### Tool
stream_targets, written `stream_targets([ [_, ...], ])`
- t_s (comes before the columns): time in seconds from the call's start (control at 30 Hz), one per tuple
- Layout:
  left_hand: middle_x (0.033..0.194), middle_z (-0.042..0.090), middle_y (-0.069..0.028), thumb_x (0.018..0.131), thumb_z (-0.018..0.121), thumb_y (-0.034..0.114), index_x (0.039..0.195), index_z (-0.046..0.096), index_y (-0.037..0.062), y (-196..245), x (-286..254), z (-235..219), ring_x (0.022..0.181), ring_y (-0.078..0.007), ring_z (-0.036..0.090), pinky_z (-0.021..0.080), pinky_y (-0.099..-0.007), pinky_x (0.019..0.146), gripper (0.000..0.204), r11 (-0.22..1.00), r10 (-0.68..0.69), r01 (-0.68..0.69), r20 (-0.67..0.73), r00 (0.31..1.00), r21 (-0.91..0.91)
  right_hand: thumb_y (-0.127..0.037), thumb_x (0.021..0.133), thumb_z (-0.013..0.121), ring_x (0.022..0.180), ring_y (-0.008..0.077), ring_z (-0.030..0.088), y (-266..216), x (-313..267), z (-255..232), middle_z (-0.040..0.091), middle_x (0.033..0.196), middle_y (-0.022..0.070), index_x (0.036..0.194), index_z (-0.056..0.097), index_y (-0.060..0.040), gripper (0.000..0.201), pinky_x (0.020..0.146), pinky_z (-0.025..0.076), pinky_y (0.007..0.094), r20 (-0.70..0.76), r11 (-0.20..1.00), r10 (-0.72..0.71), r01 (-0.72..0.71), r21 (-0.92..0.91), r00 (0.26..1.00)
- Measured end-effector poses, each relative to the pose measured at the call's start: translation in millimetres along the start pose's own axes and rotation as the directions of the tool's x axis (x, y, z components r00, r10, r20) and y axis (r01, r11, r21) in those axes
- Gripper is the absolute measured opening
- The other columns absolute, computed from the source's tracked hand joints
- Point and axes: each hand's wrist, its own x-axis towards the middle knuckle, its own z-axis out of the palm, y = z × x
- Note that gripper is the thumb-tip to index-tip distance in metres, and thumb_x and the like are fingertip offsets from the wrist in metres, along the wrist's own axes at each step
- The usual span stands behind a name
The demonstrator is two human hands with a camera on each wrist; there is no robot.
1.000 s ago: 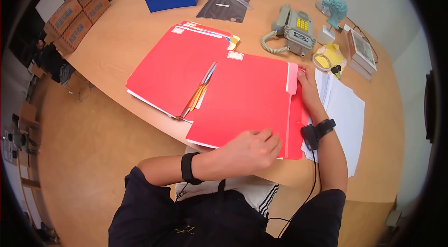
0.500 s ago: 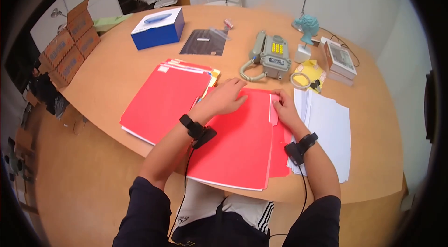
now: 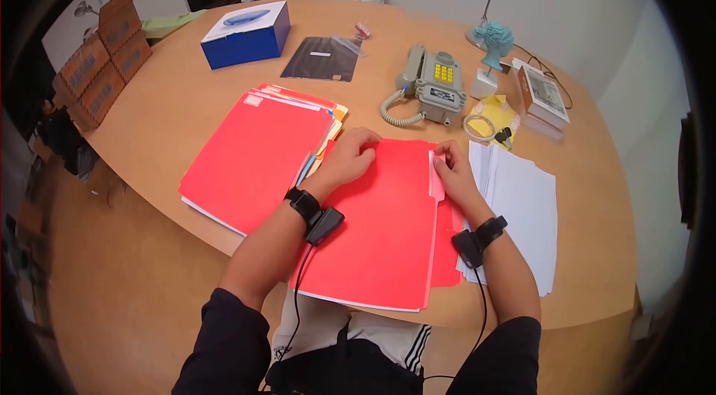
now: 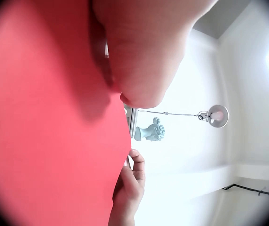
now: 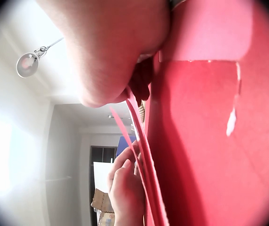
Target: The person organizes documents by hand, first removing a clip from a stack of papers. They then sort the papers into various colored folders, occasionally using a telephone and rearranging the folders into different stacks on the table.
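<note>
A red file folder (image 3: 373, 231) with white paper inside lies in front of me, its far edge between my two hands. My left hand (image 3: 347, 161) holds this edge near the left corner, fingers bent over it. At the right corner, by the pale tab (image 3: 437, 177), my right hand (image 3: 459, 177) pinches the folder between thumb and fingers. In the right wrist view the folder's layers (image 5: 148, 165) stand slightly apart at the edge. A second red folder (image 3: 250, 160), stacked on others with colored papers, lies to the left.
White paper sheets (image 3: 526, 208) lie right of the folder. Beyond are a telephone (image 3: 440, 85), tape roll (image 3: 479, 127), yellow packet (image 3: 494, 108), books (image 3: 543, 93) and a teal bust (image 3: 494, 44). A blue-and-white box (image 3: 246, 41) and black sleeve (image 3: 321, 59) sit at the back left.
My left hand has gone from the folder's near edge to its far edge and now grips there. The right hand stays at the tab corner. The head view has tilted up.
</note>
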Motion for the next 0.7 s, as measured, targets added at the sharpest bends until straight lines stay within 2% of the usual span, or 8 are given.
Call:
stream_targets([
  [0.03,0.093,0.067,-0.0098,0.085,0.053,0.002,0.104,0.063,-0.0018,2.6,0.9,-1.1,0.082,-0.0177,0.062,0.050,-0.0301,0.076,0.022,0.976,-0.175,0.172,-0.010,0.984,-0.130,-0.005,0.090,0.059,0.073,0.0125,0.055,0.8,0.1,0.1,0.061,0.083,0.0053,0.102,0.059,-0.0026,0.012,0.069,0.046,0.0273,0.004,1.000,0.004,-0.004,-0.004,1.000],
  [0.2,0.075,0.060,-0.0048,0.083,0.048,-0.002,0.084,0.055,0.0044,-23.7,6.5,3.3,0.067,-0.0115,0.054,0.042,-0.0257,0.061,0.010,0.786,-0.301,0.179,-0.114,0.947,-0.591,-0.001,0.085,0.057,0.081,0.0185,0.058,-6.3,-1.3,4.7,0.062,0.092,0.0089,0.102,0.057,-0.0013,0.017,0.073,0.049,0.0291,-0.101,0.948,-0.264,0.239,-0.209,0.959],
  [0.27,0.072,0.058,-0.0036,0.087,0.045,0.001,0.082,0.054,0.0071,-23.1,8.7,-2.9,0.067,-0.0141,0.055,0.044,-0.0274,0.065,0.012,0.491,-0.465,0.211,-0.050,0.884,-0.845,0.000,0.084,0.057,0.081,0.0200,0.059,-16.3,-1.9,0.0,0.063,0.095,0.0100,0.103,0.058,-0.0005,0.019,0.073,0.050,0.0298,-0.138,0.925,-0.289,0.239,-0.296,0.947],
  [0.33,0.072,0.057,-0.0007,0.095,0.043,0.010,0.083,0.056,0.0060,-35.0,9.8,0.4,0.062,-0.0098,0.048,0.039,-0.0245,0.057,0.018,0.392,-0.459,0.110,-0.091,0.884,-0.913,0.000,0.084,0.057,0.081,0.0216,0.060,-24.1,-0.3,-0.1,0.063,0.097,0.0110,0.105,0.058,0.0002,0.021,0.074,0.051,0.0306,-0.163,0.898,-0.313,0.235,-0.372,0.936],
  [0.4,0.067,0.052,-0.0009,0.095,0.043,0.010,0.080,0.052,0.0094,-53.3,9.7,-0.7,0.063,-0.0128,0.050,0.042,-0.0260,0.061,0.018,0.073,-0.350,-0.072,-0.093,0.932,-0.995,-0.005,0.083,0.058,0.078,0.0223,0.063,-26.6,4.0,-2.3,0.063,0.104,0.0128,0.111,0.057,0.0008,0.028,0.070,0.052,0.0306,-0.151,0.974,0.014,-0.048,-0.223,0.988],
  [0.47,0.064,0.049,-0.0011,0.098,0.047,0.017,0.079,0.050,0.0119,-70.0,7.3,-3.3,0.064,-0.0158,0.052,0.044,-0.0272,0.067,0.020,0.097,-0.329,-0.066,-0.094,0.940,-0.993,-0.011,0.084,0.061,0.074,0.0208,0.064,-33.2,3.0,-4.1,0.064,0.104,0.0128,0.122,0.053,0.0015,0.042,0.065,0.051,0.0295,-0.098,0.948,0.014,-0.044,-0.316,0.995],
  [0.53,0.065,0.051,-0.0013,0.099,0.053,0.026,0.079,0.051,0.0124,-78.1,7.0,-2.2,0.065,-0.0161,0.052,0.046,-0.0271,0.070,0.024,-0.124,-0.208,-0.137,-0.109,0.972,-0.983,-0.018,0.085,0.064,0.075,0.0182,0.066,-70.6,-3.6,-9.1,0.066,0.098,0.0113,0.130,0.048,0.0026,0.052,0.062,0.051,0.0299,0.112,0.892,0.437,-0.414,-0.183,0.892],
  [0.7,0.065,0.050,-0.0001,0.098,0.056,0.030,0.079,0.050,0.0139,-65.6,4.0,-0.6,0.064,-0.0151,0.052,0.045,-0.0259,0.067,0.026,-0.209,-0.237,-0.138,-0.087,0.968,-0.968,-0.022,0.088,0.065,0.073,0.0149,0.064,-96.6,-3.8,-28.0,0.067,0.098,0.0085,0.131,0.047,0.0013,0.052,0.057,0.048,0.0269,0.288,0.805,0.565,-0.593,0.011,0.773],
])
